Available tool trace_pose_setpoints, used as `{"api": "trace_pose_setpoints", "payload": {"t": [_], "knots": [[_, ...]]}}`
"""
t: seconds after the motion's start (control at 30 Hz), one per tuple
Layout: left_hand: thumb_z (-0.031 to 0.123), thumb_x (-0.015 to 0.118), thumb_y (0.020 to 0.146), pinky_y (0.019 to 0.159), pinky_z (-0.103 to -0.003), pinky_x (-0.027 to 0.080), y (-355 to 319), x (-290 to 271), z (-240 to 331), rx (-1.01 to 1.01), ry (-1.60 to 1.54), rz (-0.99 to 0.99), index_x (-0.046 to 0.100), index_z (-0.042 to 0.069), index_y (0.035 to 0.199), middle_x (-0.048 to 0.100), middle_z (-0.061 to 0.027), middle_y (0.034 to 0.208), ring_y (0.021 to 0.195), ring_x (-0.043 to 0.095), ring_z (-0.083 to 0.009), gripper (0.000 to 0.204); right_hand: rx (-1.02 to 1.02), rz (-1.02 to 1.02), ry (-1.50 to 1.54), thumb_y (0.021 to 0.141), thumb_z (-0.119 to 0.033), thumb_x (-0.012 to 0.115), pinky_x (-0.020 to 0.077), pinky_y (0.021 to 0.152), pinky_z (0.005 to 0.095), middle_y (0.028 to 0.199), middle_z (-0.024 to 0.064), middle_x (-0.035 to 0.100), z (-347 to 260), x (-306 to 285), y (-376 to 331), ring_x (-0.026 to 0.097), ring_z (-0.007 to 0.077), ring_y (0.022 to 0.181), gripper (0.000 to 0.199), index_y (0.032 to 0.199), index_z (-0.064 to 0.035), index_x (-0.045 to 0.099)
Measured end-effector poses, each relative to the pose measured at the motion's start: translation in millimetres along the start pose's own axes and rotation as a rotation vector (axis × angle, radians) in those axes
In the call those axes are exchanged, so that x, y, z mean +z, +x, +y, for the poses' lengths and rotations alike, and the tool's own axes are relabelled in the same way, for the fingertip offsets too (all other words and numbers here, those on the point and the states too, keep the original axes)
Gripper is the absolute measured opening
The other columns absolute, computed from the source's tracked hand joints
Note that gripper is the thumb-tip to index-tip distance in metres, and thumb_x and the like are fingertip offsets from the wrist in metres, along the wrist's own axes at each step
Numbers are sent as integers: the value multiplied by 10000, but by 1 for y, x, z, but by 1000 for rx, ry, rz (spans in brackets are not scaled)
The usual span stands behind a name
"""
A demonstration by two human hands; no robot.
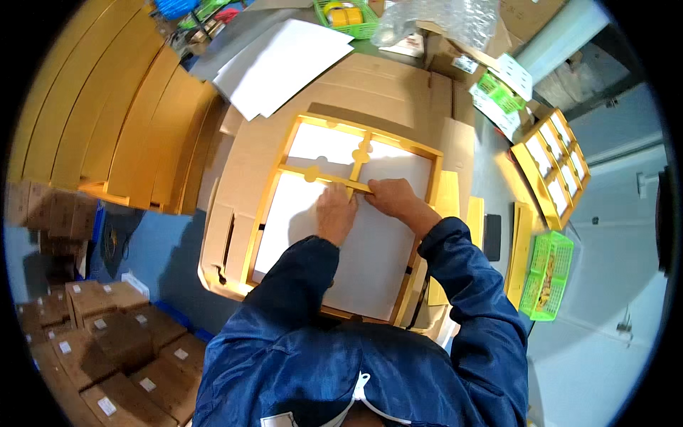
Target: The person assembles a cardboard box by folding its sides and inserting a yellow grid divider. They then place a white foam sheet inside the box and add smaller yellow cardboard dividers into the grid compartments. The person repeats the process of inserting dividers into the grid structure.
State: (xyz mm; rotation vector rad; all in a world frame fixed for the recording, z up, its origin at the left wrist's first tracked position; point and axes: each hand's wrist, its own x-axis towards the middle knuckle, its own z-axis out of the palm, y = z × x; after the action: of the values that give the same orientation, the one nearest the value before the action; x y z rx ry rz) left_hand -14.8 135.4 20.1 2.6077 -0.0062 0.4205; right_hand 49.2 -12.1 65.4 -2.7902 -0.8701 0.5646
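A shallow yellow wooden frame (269, 196) with a white bottom lies in front of me, tilted slightly clockwise. Across its upper part runs a yellow divider strip (311, 174) with a rounded bump. A shorter yellow upright divider (361, 152) links that strip to the far rail. My left hand (336, 213) is closed at the middle of the cross strip, fingertips bent down around the joint. Just right of it, my right hand (393, 198) pinches the same strip between thumb and fingers. The fingers partly hide the joint between the hands.
Flattened cardboard (235, 167) lies under the frame. White sheets (284, 64) rest beyond it, left of a green basket (359, 28). Tall yellow boards (121, 92) stand at left, above stacked cartons (121, 334). A divided yellow frame (551, 167) and green basket (546, 274) are at right.
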Motion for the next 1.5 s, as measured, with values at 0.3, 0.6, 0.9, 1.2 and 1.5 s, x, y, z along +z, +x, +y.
{"api": "trace_pose_setpoints", "payload": {"t": [0.3, 0.6, 0.9, 1.2, 1.5], "knots": [[328, 668, 784, 909, -404, 381, 38, 15, 80, 729, -77, -91, 574, 12, 1083, 548, -154, 1034, 1046, 509, -304, 445, 582, 502, 656, 799, -303, 673, 401, 985, 405, 1235, 257, 523, 67, 44, -122, 494, 360, 1181, 597, 1255, 26, 471], [352, 616, 825, 707, -369, 409, 37, 45, 75, 812, 40, -291, 551, 63, 821, 518, -91, 815, 791, 528, -258, 296, 688, 140, 596, 779, -258, 642, 482, 823, 480, 958, 317, 612, 36, 63, -131, 607, 445, 910, 502, 1118, 65, 463], [238, 651, 793, 726, -396, 423, 43, 59, 64, 758, 230, -447, 558, 72, 839, 559, -98, 849, 838, 549, -277, 196, 615, 285, 514, 768, -196, 575, 502, 691, 491, 732, 270, 627, 34, 71, -124, 635, 421, 717, 303, 910, 67, 530], [218, 595, 814, 728, -386, 417, 42, 70, 63, 842, 218, -481, 548, 72, 877, 550, -95, 857, 845, 546, -268, 165, 554, 368, 438, 772, -130, 539, 506, 619, 476, 673, 254, 624, 34, 81, -119, 646, 396, 644, 171, 796, 40, 532], [166, 630, 816, 840, -415, 405, 45, 64, 74, 718, 32, -555, 528, 34, 957, 545, -156, 949, 933, 529, -325, 218, 639, 549, 678, 835, -354, 601, 484, 768, 492, 850, 251, 632, 56, 74, -152, 623, 402, 837, 453, 1024, 53, 542]]}}
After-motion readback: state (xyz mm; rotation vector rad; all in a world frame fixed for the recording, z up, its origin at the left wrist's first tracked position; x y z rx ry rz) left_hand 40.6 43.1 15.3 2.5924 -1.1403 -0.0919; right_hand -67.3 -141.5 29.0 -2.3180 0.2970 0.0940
